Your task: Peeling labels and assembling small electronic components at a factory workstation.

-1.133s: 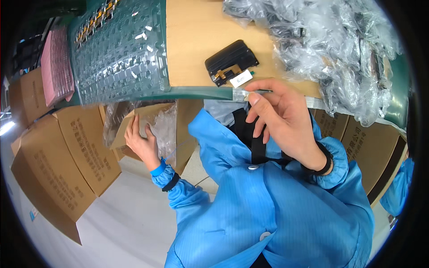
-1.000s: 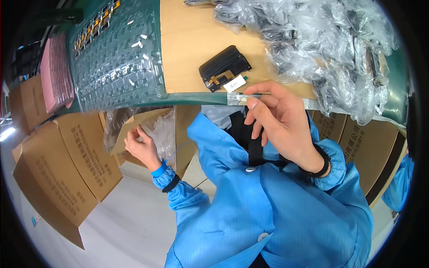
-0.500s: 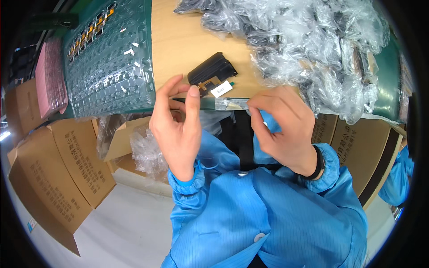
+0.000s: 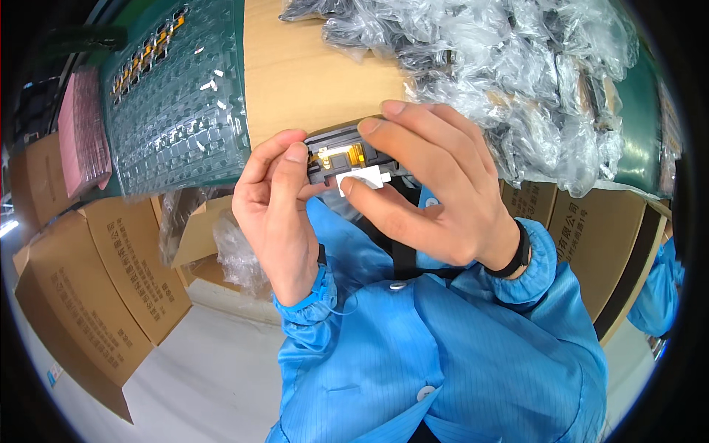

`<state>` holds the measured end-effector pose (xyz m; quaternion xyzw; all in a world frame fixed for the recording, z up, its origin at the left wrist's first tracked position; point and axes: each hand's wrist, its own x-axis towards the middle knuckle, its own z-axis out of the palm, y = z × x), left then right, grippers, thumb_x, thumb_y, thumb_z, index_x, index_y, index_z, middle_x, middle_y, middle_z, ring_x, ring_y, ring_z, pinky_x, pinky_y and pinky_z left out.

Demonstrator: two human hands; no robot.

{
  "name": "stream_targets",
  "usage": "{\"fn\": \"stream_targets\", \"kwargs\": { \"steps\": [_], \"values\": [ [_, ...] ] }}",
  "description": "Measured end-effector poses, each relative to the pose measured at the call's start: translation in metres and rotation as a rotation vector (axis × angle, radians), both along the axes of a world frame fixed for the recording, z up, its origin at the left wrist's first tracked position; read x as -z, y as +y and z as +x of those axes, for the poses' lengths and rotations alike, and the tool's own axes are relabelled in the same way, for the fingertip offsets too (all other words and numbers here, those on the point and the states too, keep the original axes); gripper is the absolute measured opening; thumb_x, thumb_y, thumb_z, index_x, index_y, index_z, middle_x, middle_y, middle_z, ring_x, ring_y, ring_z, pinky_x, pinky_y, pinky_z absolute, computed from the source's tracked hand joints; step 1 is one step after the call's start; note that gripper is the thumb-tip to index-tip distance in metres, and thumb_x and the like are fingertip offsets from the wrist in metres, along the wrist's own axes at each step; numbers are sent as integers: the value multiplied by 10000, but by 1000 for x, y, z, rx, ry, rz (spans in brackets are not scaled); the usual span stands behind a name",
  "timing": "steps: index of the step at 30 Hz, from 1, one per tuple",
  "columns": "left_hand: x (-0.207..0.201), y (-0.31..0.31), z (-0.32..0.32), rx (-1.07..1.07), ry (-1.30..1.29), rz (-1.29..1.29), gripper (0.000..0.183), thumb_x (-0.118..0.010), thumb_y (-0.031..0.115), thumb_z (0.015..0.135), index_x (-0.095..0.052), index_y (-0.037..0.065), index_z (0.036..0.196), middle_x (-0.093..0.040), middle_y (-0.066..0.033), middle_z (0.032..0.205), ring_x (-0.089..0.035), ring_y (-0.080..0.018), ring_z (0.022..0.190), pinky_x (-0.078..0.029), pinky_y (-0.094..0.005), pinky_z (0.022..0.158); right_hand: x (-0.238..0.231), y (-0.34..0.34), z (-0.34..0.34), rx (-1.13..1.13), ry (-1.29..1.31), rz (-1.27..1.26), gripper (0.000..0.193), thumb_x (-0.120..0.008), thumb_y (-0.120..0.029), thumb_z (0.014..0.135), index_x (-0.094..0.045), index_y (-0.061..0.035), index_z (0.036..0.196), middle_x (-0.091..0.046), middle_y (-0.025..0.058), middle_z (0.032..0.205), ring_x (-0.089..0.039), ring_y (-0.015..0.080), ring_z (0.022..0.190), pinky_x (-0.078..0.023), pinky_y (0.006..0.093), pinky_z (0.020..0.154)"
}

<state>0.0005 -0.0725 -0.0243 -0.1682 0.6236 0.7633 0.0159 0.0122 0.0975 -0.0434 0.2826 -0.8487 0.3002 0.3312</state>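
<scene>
The blue coat (image 4: 369,347) lies nearest, with the gap between it and the front edge of the green desk (image 4: 639,159) largely filled by the forearms. At that edge, both hands meet on one black device (image 4: 321,173), its ribbon side up. The left hand (image 4: 277,214) has its grip clamped on the device's left end, thumb and forefinger together there. The right hand (image 4: 443,188) is clamped on it as well: fingers bent over the far edge, thumb pressing the white tag (image 4: 367,176) at the near edge. The amber ribbon (image 4: 336,156) shows between the two grips. Whether the device touches the desk I cannot tell.

To the left below desk height, a carton (image 4: 92,258) spreads its flaps; another carton (image 4: 598,251) stands at the right. Beyond the hands, a tan sheet (image 4: 310,70) gives the main room for moving, bounded on the left by the edge of a clear tray (image 4: 181,111) and on the right by heaped plastic bags (image 4: 509,74). Farthest, black-and-amber parts (image 4: 151,55) line the tray's far end.
</scene>
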Motion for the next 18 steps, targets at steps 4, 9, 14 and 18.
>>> {"fn": "stream_targets", "kwargs": {
  "steps": [4,9,14,18],
  "values": [
    [-5,-3,6,-7,47,56,169,-636,90,944,-667,-24,1065,-656,-52,916,-636,-98,755,-548,-245,623,-6,0,-1,-24,5,-10,267,-789,-120,661,-743,-108,924,-655,176,1116,-623,355,1060,-549,450,812],
    [-5,-5,12,-20,105,43,193,-595,57,945,-622,-62,1096,-670,-110,977,-669,-135,821,-539,-236,692,-15,1,5,-74,-116,-76,249,-808,-135,675,-749,-76,910,-646,183,1120,-622,360,1048,-540,443,823],
    [2,-4,18,-8,237,-145,201,-574,80,980,-593,-48,1134,-654,-115,1021,-636,-152,890,-517,-286,785,-21,-3,5,-7,-389,-395,235,-813,-51,680,-752,-28,906,-635,205,1128,-632,345,1042,-526,413,862],
    [-2,0,20,8,292,-183,206,-559,69,985,-577,-55,1149,-643,-112,1037,-628,-147,891,-507,-284,797,-26,-1,4,15,-576,-620,196,-805,27,690,-753,0,877,-636,205,1135,-644,288,1041,-499,396,921]
  ]
}}
